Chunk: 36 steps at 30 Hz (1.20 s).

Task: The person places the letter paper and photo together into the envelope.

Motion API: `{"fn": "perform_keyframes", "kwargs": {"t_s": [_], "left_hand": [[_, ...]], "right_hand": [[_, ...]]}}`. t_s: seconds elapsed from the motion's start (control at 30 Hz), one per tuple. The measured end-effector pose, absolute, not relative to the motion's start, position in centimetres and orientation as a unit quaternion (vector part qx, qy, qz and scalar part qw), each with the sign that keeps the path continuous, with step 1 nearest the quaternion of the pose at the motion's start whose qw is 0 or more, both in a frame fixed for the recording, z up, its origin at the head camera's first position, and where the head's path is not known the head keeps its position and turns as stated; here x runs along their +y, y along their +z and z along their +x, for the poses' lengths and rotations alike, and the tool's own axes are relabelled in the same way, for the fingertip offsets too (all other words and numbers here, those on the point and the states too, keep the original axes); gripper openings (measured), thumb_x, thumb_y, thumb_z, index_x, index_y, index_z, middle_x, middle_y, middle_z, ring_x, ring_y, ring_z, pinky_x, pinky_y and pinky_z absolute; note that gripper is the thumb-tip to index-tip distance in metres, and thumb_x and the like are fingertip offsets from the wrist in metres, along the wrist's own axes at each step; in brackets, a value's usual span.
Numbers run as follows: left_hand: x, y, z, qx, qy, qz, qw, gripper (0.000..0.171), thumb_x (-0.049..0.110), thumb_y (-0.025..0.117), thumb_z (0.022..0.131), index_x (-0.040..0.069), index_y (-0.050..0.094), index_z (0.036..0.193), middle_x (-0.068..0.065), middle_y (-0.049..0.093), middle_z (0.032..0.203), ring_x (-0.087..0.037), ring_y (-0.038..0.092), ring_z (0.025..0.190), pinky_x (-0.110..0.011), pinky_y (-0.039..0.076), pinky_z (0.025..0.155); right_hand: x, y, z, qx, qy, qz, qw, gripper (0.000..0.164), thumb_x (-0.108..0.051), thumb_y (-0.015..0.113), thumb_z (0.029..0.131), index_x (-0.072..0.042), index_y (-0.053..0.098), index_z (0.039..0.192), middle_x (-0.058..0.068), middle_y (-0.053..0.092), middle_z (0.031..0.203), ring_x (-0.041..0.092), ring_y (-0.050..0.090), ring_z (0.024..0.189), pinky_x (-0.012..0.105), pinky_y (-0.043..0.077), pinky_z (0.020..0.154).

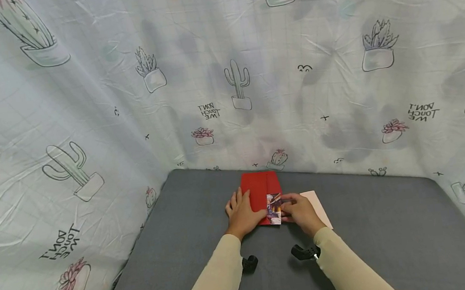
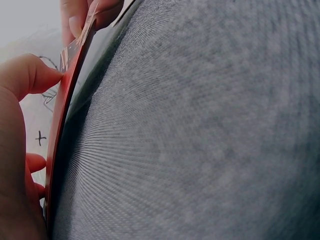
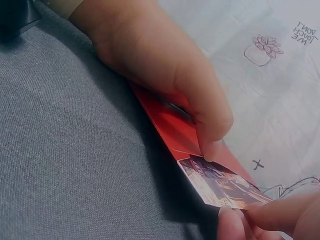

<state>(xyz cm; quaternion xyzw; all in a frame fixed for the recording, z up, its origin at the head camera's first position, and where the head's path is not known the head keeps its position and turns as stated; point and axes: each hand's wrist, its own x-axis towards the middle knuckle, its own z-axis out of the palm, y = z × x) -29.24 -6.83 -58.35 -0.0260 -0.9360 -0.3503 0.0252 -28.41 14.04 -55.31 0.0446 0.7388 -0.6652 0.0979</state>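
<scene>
A left hand (image 1: pixel 241 214) lay spread over a red envelope (image 1: pixel 260 191) on a gray surface (image 1: pixel 375 234), its thumb pressing beside a printed card (image 1: pixel 274 206), apparently to stop any sliding. The right hand (image 1: pixel 302 212) pinched the card's outer edge, likely for fine control of so thin a piece. The card overlapped the envelope's near right corner; whether it was tucked inside could not be told. A pale pink sheet (image 1: pixel 317 207) lay partly beneath the right hand.
</scene>
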Motion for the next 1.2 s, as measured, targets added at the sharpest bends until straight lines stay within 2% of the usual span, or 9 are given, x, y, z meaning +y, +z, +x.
{"fn": "perform_keyframes", "kwargs": {"t_s": [0.2, 0.5, 0.73, 0.93, 1.2], "left_hand": [[-6.8, -58.5, -29.3, -0.936, -0.351, -0.026, 0.028, 0.095, 0.051, 0.071, 0.088, 0.006, 0.042, 0.167, -0.02, 0.02, 0.177, -0.043, 0.015, 0.16, -0.066, 0.008, 0.123], [-7.0, -58.6, -29.1, -0.931, -0.362, -0.03, 0.028, 0.094, 0.049, 0.073, 0.09, 0.005, 0.042, 0.167, -0.021, 0.019, 0.177, -0.044, 0.015, 0.16, -0.067, 0.007, 0.123], [-7.0, -58.5, -29.0, -0.933, -0.358, -0.033, 0.029, 0.094, 0.051, 0.073, 0.09, 0.005, 0.043, 0.166, -0.021, 0.02, 0.177, -0.044, 0.016, 0.16, -0.067, 0.008, 0.123], [-7.0, -58.5, -29.1, -0.937, -0.347, -0.034, 0.031, 0.099, 0.056, 0.075, 0.089, 0.006, 0.042, 0.167, -0.021, 0.021, 0.177, -0.044, 0.016, 0.16, -0.068, 0.01, 0.122], [-6.9, -58.6, -29.1, -0.938, -0.344, -0.035, 0.029, 0.1, 0.055, 0.076, 0.088, 0.005, 0.04, 0.168, -0.021, 0.021, 0.177, -0.044, 0.016, 0.159, -0.069, 0.01, 0.122]], "right_hand": [[13.7, -55.1, -28.4, 0.752, -0.65, 0.046, 0.1, 0.035, 0.006, 0.061, 0.105, 0.008, 0.064, 0.14, 0.022, 0.07, 0.112, 0.028, 0.071, 0.092, 0.039, 0.065, 0.078], [13.1, -55.0, -28.2, 0.759, -0.644, 0.045, 0.089, 0.033, 0.008, 0.061, 0.103, 0.011, 0.064, 0.136, 0.022, 0.068, 0.108, 0.028, 0.071, 0.089, 0.038, 0.065, 0.074], [12.8, -55.4, -28.1, 0.761, -0.64, 0.046, 0.093, 0.032, 0.008, 0.06, 0.103, 0.01, 0.066, 0.135, 0.021, 0.068, 0.108, 0.027, 0.071, 0.091, 0.04, 0.065, 0.077], [12.6, -55.2, -28.1, 0.753, -0.649, 0.039, 0.098, 0.035, 0.007, 0.06, 0.103, 0.01, 0.064, 0.138, 0.021, 0.069, 0.111, 0.028, 0.072, 0.094, 0.039, 0.065, 0.077], [12.2, -54.9, -28.0, 0.746, -0.657, 0.03, 0.1, 0.038, 0.008, 0.058, 0.103, 0.011, 0.061, 0.141, 0.023, 0.067, 0.114, 0.03, 0.071, 0.096, 0.04, 0.065, 0.078]]}}
